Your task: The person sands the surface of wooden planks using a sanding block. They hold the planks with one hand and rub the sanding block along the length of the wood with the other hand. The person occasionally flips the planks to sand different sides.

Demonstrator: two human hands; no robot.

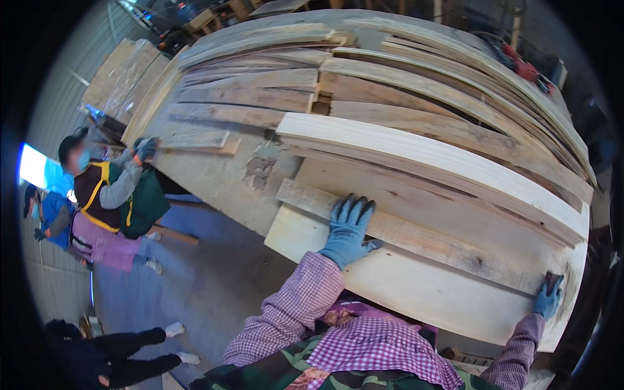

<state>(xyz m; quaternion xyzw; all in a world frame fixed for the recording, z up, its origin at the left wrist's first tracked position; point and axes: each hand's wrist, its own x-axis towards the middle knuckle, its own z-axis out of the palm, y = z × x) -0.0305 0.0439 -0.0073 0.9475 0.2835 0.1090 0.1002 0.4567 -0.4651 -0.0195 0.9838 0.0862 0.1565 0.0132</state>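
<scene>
A narrow wooden plank (442,246) with a dark knot near its right end lies across the near part of the workbench, partly over a pale board (312,239). My left hand (351,234), in a blue-grey glove with dark fingertips, rests on the plank left of its middle, fingers spread and flat. At the plank's right end is my right hand (549,298) in the same kind of glove, its fingers close together and bent round that end. Just beyond the plank stands a long, light, freshly planed-looking beam (422,153) on other boards.
Rough boards (250,91) lie in rows over the far bench (214,166). A red power tool (520,65) sits at the far right. On the left, a co-worker (107,195) touches a short board (195,140); another person (55,218) stands behind. Dark-trousered legs (130,348) show lower left.
</scene>
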